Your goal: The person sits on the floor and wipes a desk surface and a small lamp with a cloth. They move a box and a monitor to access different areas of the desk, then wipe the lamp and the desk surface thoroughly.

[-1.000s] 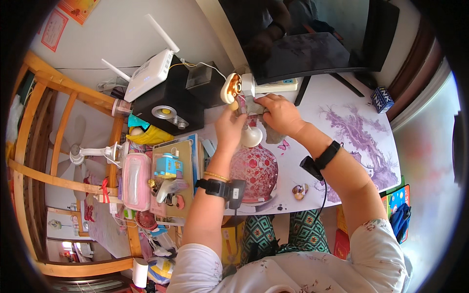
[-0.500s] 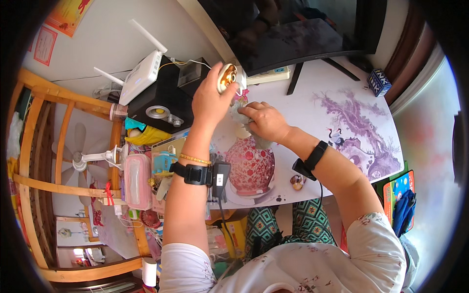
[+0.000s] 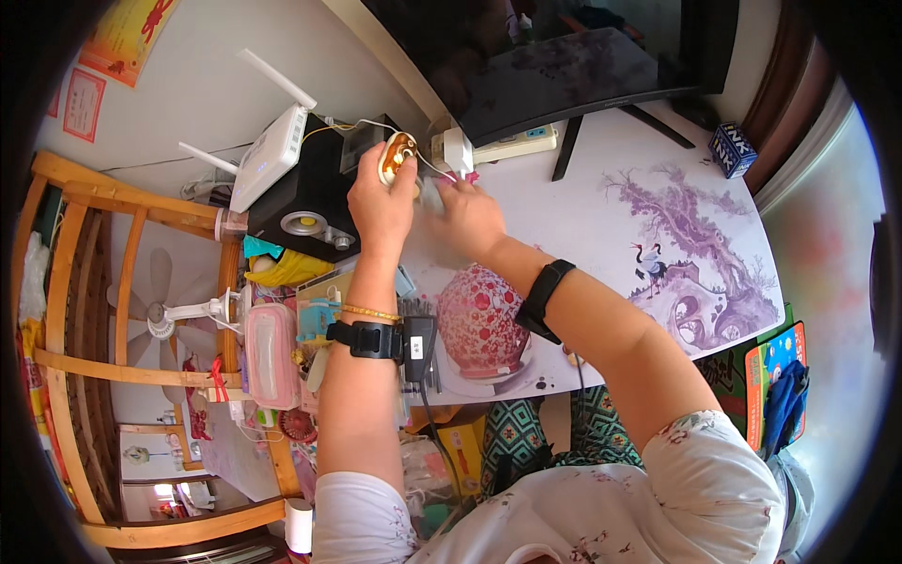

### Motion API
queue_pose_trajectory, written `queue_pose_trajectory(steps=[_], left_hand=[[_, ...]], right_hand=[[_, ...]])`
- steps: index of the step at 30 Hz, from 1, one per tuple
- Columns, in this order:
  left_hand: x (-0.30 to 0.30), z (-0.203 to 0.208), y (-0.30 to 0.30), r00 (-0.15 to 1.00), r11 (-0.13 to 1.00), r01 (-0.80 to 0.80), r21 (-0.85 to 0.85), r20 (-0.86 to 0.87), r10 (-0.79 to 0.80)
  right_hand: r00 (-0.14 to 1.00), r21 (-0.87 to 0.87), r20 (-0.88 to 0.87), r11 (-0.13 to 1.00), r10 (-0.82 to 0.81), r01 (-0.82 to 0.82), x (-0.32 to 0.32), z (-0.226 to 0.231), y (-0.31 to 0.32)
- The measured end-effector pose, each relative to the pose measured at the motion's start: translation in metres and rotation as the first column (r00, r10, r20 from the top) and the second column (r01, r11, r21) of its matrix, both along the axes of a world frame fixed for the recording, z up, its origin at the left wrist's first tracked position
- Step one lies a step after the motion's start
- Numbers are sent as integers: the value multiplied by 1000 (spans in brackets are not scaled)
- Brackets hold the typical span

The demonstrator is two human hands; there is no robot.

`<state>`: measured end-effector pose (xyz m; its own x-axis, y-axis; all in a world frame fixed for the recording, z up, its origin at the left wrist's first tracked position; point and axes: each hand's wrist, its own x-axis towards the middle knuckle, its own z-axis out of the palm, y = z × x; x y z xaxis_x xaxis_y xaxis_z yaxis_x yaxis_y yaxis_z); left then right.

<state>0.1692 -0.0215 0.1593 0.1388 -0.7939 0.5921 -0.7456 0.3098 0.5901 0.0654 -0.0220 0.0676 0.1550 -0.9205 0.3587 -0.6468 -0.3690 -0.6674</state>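
Observation:
My left hand (image 3: 381, 207) is closed around a small rounded ornament (image 3: 397, 155) with a glossy brown, gold and white face, lifted above the back of the desk. Close by on the right, my right hand (image 3: 468, 218) is low over the desk top, smeared by motion. A grey cloth (image 3: 430, 199) shows as a pale blur at its fingers; most of it is hidden. Just beyond the fingertips are a white plug adapter (image 3: 458, 150) with a thin white cable and a power strip (image 3: 515, 146).
A monitor (image 3: 564, 66) on black legs stands at the back. Left are a black speaker (image 3: 310, 221), a white router (image 3: 272, 160) and a pink lidded box (image 3: 272, 355). A blue ink box (image 3: 733, 150) sits at the right. The desk cover (image 3: 695, 263) bears purple tree prints.
My left hand has moved a little left with the ornament, uncovering the plug adapter. My right hand has shifted left and slightly farther away across the desk with the grey cloth.

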Motion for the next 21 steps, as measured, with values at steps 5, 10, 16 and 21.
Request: queue_pose_trajectory(steps=[5,10,16,21], left_hand=[[14,-9,5,997,998,-69,-9,-40,68],[4,-9,5,998,998,-50,-27,-24,50],[2,-7,7,994,995,-101,0,-47,101],[7,-4,8,985,986,-165,33,-37,166]], right_hand=[[903,173,-396,979,167,-106,-24,15,13],[991,47,-108,996,83,-79,-32,35,8],[980,40,-180,996,90,-84,-8,4,10],[865,72,-482,990,138,-118,-49,-19,22]])
